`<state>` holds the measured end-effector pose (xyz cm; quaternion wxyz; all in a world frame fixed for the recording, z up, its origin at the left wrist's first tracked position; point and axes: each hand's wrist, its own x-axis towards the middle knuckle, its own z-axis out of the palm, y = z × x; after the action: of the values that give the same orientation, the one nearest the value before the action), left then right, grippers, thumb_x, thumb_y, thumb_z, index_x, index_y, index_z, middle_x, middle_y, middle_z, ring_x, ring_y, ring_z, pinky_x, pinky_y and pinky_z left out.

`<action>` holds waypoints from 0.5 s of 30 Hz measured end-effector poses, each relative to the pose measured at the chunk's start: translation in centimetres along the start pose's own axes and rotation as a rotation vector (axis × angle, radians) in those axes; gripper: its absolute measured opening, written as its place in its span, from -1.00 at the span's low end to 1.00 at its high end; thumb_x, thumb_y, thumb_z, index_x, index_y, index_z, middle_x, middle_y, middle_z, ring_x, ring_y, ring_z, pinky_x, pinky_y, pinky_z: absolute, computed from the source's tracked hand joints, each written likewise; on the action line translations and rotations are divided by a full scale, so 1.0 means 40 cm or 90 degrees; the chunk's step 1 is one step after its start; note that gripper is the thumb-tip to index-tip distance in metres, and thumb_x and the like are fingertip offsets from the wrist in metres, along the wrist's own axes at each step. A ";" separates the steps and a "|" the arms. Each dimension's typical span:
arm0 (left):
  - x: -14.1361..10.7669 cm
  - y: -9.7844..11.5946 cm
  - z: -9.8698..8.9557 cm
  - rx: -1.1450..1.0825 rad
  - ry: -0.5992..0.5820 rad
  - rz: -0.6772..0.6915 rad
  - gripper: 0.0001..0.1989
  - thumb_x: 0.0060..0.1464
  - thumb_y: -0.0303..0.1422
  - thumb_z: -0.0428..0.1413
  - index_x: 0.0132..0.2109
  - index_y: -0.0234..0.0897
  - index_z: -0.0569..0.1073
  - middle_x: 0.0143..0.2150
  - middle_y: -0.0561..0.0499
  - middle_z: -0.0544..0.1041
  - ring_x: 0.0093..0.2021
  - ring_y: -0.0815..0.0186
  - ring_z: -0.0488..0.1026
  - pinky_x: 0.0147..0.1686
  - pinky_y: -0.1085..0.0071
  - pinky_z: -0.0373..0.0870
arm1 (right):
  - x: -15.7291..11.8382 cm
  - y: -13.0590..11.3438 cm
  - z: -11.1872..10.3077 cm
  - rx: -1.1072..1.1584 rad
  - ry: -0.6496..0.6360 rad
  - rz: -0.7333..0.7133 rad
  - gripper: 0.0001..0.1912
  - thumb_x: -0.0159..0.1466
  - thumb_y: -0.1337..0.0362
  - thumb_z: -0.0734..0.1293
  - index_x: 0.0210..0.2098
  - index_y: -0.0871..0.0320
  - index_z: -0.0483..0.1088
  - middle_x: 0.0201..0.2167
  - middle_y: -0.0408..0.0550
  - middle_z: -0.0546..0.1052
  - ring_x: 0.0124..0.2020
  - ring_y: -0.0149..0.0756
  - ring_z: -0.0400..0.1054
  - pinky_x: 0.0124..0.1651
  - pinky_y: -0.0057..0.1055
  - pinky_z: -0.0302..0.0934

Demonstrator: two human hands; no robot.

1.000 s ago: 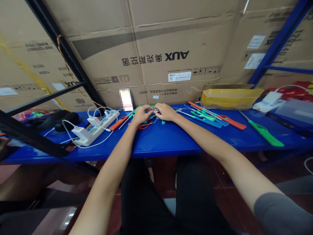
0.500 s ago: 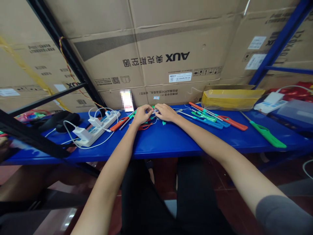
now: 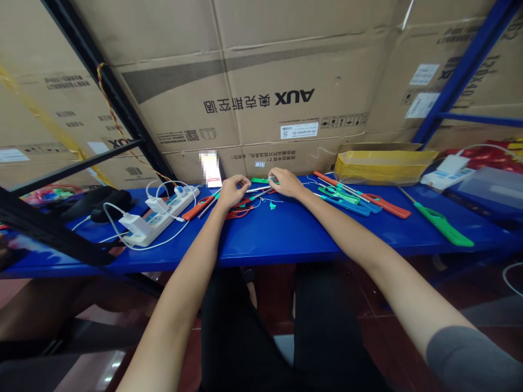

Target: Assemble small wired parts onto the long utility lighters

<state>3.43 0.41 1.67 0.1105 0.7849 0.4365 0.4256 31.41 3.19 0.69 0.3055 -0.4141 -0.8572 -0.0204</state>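
My left hand (image 3: 232, 191) is over the blue tabletop (image 3: 278, 231), its fingers curled and bent toward the right, beside metal rods and orange lighter parts (image 3: 238, 214). Whether it holds anything is hard to see. My right hand (image 3: 286, 182) has its fingers pinched together at a small piece too small to name. A green part (image 3: 260, 180) lies between the hands, toward the cardboard. In front of my right hand is a small green piece (image 3: 272, 205) with thin wires near it.
Several long lighters, including a red one (image 3: 386, 206) and a green one (image 3: 443, 223), lie at the right. A yellow-taped box (image 3: 378, 167) stands behind them. At the left are a power strip (image 3: 163, 215) with chargers and a lit phone (image 3: 211, 170). Cardboard rises behind.
My hands have moved apart, the right one slightly to the right. The green part and metal rods between them now show more. The view has shifted slightly.
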 end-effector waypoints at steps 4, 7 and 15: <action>-0.002 0.009 0.007 0.017 -0.007 0.024 -0.91 0.29 -0.35 0.25 -0.18 -0.19 0.67 -0.17 -0.08 0.76 -0.16 0.15 0.64 -0.01 0.22 0.59 | -0.002 -0.005 0.004 -0.005 -0.010 -0.017 -0.85 0.49 0.27 0.28 -0.01 0.07 0.46 0.02 0.16 0.65 0.04 0.07 0.49 0.17 -0.05 0.34; -0.003 0.010 0.008 0.019 -0.006 0.039 -0.91 0.26 -0.37 0.24 -0.19 -0.20 0.67 -0.19 -0.07 0.75 -0.16 0.15 0.64 -0.04 0.23 0.58 | 0.001 -0.022 0.012 -0.007 -0.015 -0.040 -0.84 0.48 0.27 0.28 0.00 0.07 0.47 0.03 0.16 0.64 0.08 0.07 0.49 0.21 -0.04 0.33; -0.003 0.015 0.006 0.026 -0.019 0.057 -0.95 0.20 -0.38 0.24 -0.22 -0.20 0.63 -0.21 -0.05 0.72 -0.19 0.17 0.61 -0.05 0.25 0.56 | 0.000 -0.049 0.017 0.019 -0.026 -0.071 -0.79 0.48 0.24 0.30 0.07 0.08 0.48 0.09 0.17 0.66 0.13 0.08 0.50 0.26 -0.03 0.33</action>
<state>3.94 -0.01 1.78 0.0819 0.8121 0.4076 0.4094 29.63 2.10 0.58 0.2927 -0.3614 -0.8851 -0.0165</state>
